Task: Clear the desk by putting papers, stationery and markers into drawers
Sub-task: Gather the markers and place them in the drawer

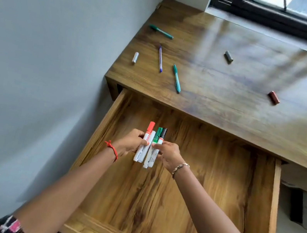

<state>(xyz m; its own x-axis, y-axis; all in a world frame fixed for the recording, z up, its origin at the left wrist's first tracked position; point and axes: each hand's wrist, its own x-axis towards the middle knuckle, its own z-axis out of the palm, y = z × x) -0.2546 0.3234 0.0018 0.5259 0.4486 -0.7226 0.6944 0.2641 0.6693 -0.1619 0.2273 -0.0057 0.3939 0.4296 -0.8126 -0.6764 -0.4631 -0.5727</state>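
I see both hands over the open drawer [261, 197], sharing a bundle of markers [148, 150] with red, green and black caps. The left hand [130, 143] is curled round the red-capped side; the right hand [166, 153] pinches the green and black side. The print on the white barrels is too blurred to read. On the desk [232, 101], a green marker [160, 31], purple pen [160, 58] and teal pen [176, 78] lie at 12 o'clock, with a grey cap [228, 57] and red cap [274, 98] at 1 to 2 o'clock.
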